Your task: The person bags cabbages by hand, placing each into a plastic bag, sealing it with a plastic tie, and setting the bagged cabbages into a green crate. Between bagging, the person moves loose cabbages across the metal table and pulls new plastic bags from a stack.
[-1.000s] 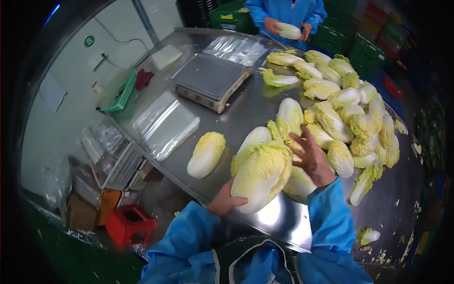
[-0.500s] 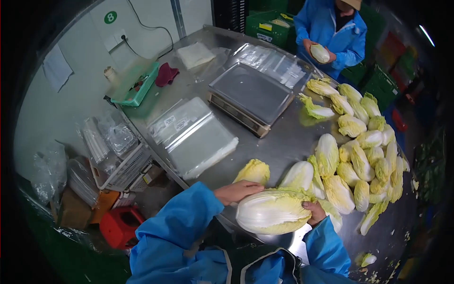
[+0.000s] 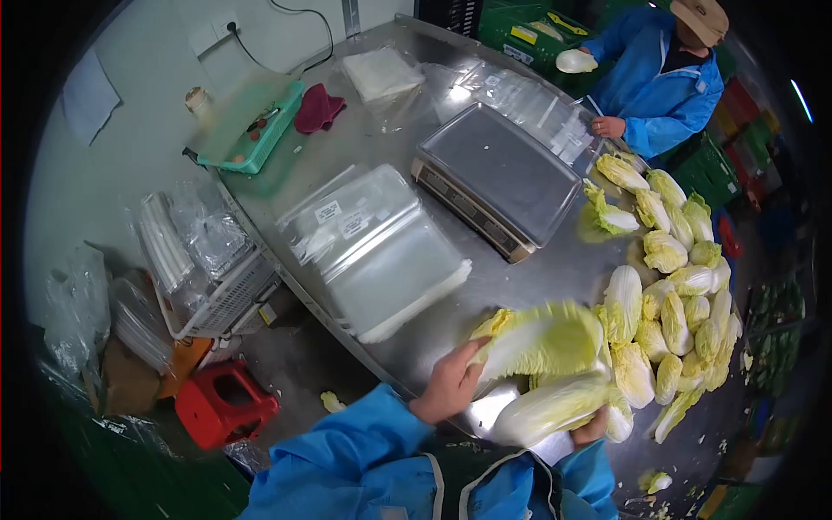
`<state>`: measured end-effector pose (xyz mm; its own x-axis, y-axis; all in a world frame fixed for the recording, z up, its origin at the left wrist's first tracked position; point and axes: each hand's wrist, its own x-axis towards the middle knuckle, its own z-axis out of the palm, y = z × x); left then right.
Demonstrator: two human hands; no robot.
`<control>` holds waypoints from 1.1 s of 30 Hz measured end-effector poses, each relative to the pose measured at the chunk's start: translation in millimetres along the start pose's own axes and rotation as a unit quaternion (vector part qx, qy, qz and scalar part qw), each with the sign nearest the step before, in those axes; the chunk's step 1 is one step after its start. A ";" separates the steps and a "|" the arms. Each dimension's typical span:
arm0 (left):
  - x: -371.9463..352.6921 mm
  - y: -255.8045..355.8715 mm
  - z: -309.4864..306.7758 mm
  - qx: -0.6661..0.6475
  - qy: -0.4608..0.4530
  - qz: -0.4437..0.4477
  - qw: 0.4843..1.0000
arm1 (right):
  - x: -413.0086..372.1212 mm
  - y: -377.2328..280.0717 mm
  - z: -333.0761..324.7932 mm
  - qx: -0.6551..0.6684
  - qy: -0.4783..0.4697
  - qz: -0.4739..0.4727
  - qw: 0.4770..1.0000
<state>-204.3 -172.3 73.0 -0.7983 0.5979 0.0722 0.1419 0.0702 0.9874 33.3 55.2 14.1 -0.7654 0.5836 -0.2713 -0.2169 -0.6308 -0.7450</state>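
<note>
A large pale-green napa cabbage point(image 3: 546, 411) lies tilted low in front of me, over the table's near edge. My right hand point(image 3: 591, 426) grips its right end, the fingers partly hidden. Above it, a broad outer cabbage leaf point(image 3: 555, 340) arches with a blurred upper rim, its left end pinched in my left hand point(image 3: 451, 381). A yellowish cabbage point(image 3: 492, 324) shows partly behind the leaf. To the right, whole cabbages point(image 3: 626, 303) lie heaped along the table side.
On the steel table are a scale point(image 3: 498, 173), a stack of clear bags point(image 3: 390, 260), a green basket point(image 3: 264, 139) and a maroon cloth point(image 3: 319, 109). A red stool point(image 3: 227, 403) stands lower left. Across the table, a person in blue point(image 3: 663, 87) holds a cabbage point(image 3: 575, 61).
My left hand has drawn an outer leaf up from the cabbage, which sits lower and further right. The view has shifted. The co-worker's cabbage has moved out to one side, in one hand.
</note>
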 end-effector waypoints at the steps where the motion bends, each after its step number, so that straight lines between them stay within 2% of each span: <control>1: -0.5 -2.4 -2.8 -0.003 0.003 -0.003 1.000 | 16.4 -22.7 -0.4 0.024 0.063 0.000 0.998; 2: -1.8 -7.0 -6.8 0.022 -0.053 0.003 0.998 | 36.4 -47.5 1.6 0.047 0.125 -0.001 0.991; 3: -2.9 -13.2 -9.8 0.047 -0.108 0.009 0.993 | 61.7 -72.3 6.6 -0.007 0.111 -0.036 0.993; 4: -13.3 -31.0 -2.0 0.077 -0.151 0.013 0.985 | 78.9 -94.1 34.6 0.014 0.093 -0.046 0.995; 6: -31.9 -47.5 8.4 0.143 -0.234 0.079 0.958 | 135.8 -117.3 43.5 0.065 0.094 -0.060 0.992; 7: -37.5 -49.1 13.0 0.173 -0.269 0.106 0.941 | 162.8 -115.2 43.3 0.028 0.047 -0.092 0.994; 8: -36.2 -39.9 12.5 0.153 -0.260 0.112 0.947 | 189.8 -113.0 42.9 -0.006 0.001 -0.127 0.992; 9: -28.4 -41.7 8.4 0.152 -0.255 0.110 0.948 | 216.9 -106.8 75.4 0.029 0.088 -0.103 0.990; 10: -16.8 -46.2 0.8 0.159 -0.148 0.133 0.967 | 248.8 -97.4 74.1 0.033 0.056 -0.093 0.994; 11: -4.0 -52.7 -9.8 0.165 -0.039 0.153 0.974 | 261.8 -86.2 105.3 0.041 0.138 -0.068 0.987; 12: 10.1 -68.0 -27.6 0.238 0.044 0.123 0.963 | 284.1 -70.0 112.3 0.033 0.103 -0.083 0.991; 13: 25.6 -89.2 -52.6 0.307 0.127 0.091 0.939 | 295.6 -56.9 128.4 0.034 0.099 -0.081 0.991; 14: 42.5 -109.7 -88.3 0.413 0.204 0.007 0.888 | 306.1 -39.6 149.5 0.013 0.145 -0.082 0.986; 15: 44.6 -129.1 -105.0 0.428 0.197 0.009 0.882 | 307.7 -31.0 156.9 -0.010 0.197 -0.084 0.977; 16: 46.3 -139.2 -115.0 0.442 0.189 0.009 0.877 | 304.9 -33.8 157.7 -0.012 0.200 -0.082 0.976; 18: 49.9 -154.6 -124.8 0.417 0.154 -0.006 0.896 | 292.9 -43.5 153.9 -0.085 0.241 0.043 0.966; 19: 52.6 -159.1 -127.6 0.392 0.124 -0.017 0.911 | 283.4 -37.8 144.1 -0.086 0.246 0.043 0.965; 21: 58.8 -161.7 -130.6 0.368 0.137 -0.006 0.920 | 254.2 -24.6 117.7 -0.257 0.281 -0.006 0.925; 23: 61.6 -150.4 -131.3 0.145 0.172 -0.102 0.969 | 191.6 25.9 131.4 -0.373 0.093 -0.063 0.921; 24: 61.5 -143.7 -128.4 0.141 0.169 -0.104 0.970 | 164.9 41.8 162.7 -0.406 -0.022 0.020 0.914; 25: 61.3 -134.8 -124.7 0.131 0.183 -0.068 0.972 | 144.6 54.8 193.8 -0.321 -0.090 0.168 0.928; 26: 61.5 -125.0 -122.2 0.122 0.197 -0.031 0.972 | 136.3 74.7 208.6 -0.289 -0.135 0.228 0.920; 27: 61.2 -113.5 -119.8 0.122 0.196 -0.030 0.972 | 133.5 95.8 222.0 -0.274 -0.172 0.229 0.918; 29: 57.5 -93.7 -112.7 0.170 0.199 0.024 0.965 | 136.5 126.5 260.4 -0.240 -0.177 0.223 0.928; 31: 51.0 -91.3 -105.4 0.153 0.189 0.019 0.970 | 156.2 163.2 265.2 -0.257 -0.116 0.270 0.920; 33: 47.3 -99.4 -103.8 0.152 0.210 -0.002 0.966 | 173.5 187.9 250.0 -0.234 -0.101 0.286 0.924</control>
<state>-316.9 -233.9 -7.1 -0.9571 0.2253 0.1823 0.2528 0.3413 0.9053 -291.8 -89.9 -20.6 -0.7810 0.0864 -0.6185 0.5079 -0.4883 -0.7096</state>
